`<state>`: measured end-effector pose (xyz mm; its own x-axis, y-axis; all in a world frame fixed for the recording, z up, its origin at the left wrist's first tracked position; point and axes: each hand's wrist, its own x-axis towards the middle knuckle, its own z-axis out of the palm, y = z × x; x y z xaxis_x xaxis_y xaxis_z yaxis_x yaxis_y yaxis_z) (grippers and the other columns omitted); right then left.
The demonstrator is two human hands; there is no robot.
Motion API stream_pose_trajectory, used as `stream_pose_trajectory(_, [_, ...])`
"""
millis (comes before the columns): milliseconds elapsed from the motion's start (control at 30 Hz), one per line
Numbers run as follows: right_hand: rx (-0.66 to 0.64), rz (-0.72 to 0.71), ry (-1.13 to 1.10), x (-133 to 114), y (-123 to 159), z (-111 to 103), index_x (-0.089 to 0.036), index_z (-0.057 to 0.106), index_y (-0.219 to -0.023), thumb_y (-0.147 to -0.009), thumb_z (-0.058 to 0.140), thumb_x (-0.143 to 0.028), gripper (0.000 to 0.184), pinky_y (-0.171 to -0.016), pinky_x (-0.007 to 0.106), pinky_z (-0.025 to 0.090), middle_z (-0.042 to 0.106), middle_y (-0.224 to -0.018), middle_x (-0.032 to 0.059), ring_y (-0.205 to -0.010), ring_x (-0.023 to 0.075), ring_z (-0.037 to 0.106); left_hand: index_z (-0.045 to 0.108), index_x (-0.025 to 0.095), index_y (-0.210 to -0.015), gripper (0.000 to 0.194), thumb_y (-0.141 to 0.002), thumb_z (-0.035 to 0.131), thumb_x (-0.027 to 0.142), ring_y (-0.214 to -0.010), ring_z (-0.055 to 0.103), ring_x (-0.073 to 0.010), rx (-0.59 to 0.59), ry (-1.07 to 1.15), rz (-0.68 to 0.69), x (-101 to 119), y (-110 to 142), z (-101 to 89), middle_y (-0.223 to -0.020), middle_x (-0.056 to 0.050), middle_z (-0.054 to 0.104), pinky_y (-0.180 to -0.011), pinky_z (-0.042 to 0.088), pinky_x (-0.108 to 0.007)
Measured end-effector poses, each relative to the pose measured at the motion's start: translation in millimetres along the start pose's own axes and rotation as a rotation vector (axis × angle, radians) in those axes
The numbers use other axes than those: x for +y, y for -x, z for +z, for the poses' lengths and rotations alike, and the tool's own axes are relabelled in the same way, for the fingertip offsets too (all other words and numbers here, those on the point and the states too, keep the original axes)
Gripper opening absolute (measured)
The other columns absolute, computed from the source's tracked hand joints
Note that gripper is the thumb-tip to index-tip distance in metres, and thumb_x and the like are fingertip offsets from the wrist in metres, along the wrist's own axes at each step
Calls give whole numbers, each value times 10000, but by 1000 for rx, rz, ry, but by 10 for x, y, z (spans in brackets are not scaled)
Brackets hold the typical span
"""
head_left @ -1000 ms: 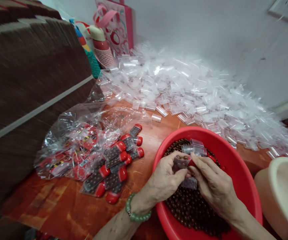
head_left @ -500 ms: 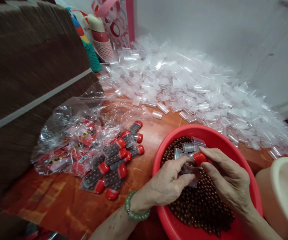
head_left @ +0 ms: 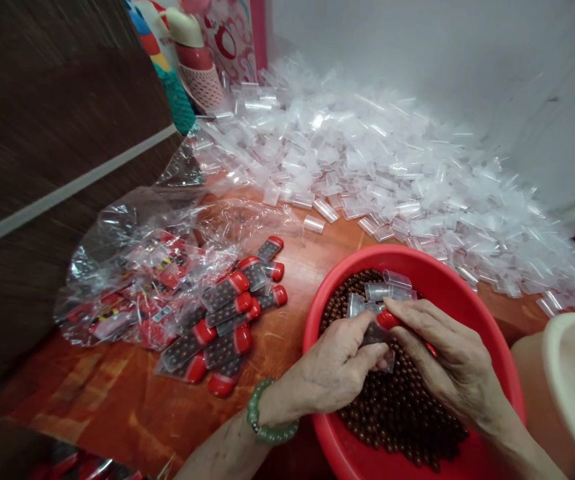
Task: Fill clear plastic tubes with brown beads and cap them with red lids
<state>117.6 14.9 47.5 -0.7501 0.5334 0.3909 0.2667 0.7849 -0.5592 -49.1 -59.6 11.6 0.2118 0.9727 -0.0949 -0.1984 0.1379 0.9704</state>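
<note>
My left hand point(head_left: 330, 363), with a green bead bracelet point(head_left: 262, 417) at its wrist, is closed around a small clear plastic container point(head_left: 370, 335) that looks dark inside. A red cap point(head_left: 387, 319) sits at the container's end, and my right hand point(head_left: 450, 353) pinches it between thumb and fingers. Another bit of red shows under the right fingers, too hidden to name. Both hands are over a red basin point(head_left: 487, 327) of small shiny brown balls point(head_left: 402, 413). Several clear plastic tubes point(head_left: 384, 292) lie on the balls just beyond my fingers.
Red-capped containers filled with brown balls point(head_left: 224, 293) lie left of the basin, beside a clear plastic bag point(head_left: 112, 227) of red pieces. A large heap of clear tubes point(head_left: 357, 153) spreads along the wall. A cream tub point(head_left: 557, 373) stands right; a bottle point(head_left: 200, 67) stands at the back.
My right hand has shifted slightly left, its fingers now lying over the red cap, which sits closer against the container in my left hand. The view has tilted a little.
</note>
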Motion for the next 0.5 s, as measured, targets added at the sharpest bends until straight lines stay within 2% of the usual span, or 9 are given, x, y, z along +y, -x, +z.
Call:
stream_pose_trajectory(100, [-112,-36,116,19,52,-10,-259,413,-1483,-946,567,-164,567,-951,318,567,651,-1264,108,-1130,208,648,591,152,-905,141,-910,533,281,-740,564,-160,-8,12,-13,8,-4,-1,-811,-45,619,-714,475,-294])
stream_pose_trajectory(200, [-191,-67,254,15,90,35,-142,290,-1533,-916,626,-370,739,-958,415,566,607,-1313,190,-1199,293,594,590,148,-884,144,-894,531,279,-772,569,-174,-2,61,-64,14,-17,5,-838,-52,626,-740,474,-313])
stream_pose_trajectory(267, [-163,-107,364,-3,91,108,-65,259,-1527,-897,623,-427,813,-899,484,576,613,-1260,231,-1136,334,602,590,136,-937,166,-887,528,282,-802,585,-187,-16,159,-96,14,-29,14,-867,-60,639,-763,482,-327])
stream_pose_trajectory(333, [-83,-146,458,-20,83,195,-12,277,-1501,-894,595,-360,769,-837,511,576,631,-1170,242,-1045,336,614,601,120,-987,204,-883,538,284,-850,592,-198,-22,213,-70,10,-37,22,-906,-70,655,-821,481,-344])
stream_pose_trajectory(433, [39,-198,531,-22,80,286,40,350,-1442,-846,562,-243,693,-797,482,570,633,-1091,242,-997,323,612,631,107,-1058,251,-889,544,271,-935,591,-212,-22,207,-1,7,-36,27,-992,-81,675,-919,454,-363])
stream_pose_trajectory(500, [74,-241,555,-5,92,304,59,398,-1404,-818,563,-234,675,-791,462,563,632,-1066,242,-987,320,614,644,105,-1090,278,-892,547,274,-951,592,-219,-36,210,5,8,-30,27,-1014,-83,681,-939,451,-375])
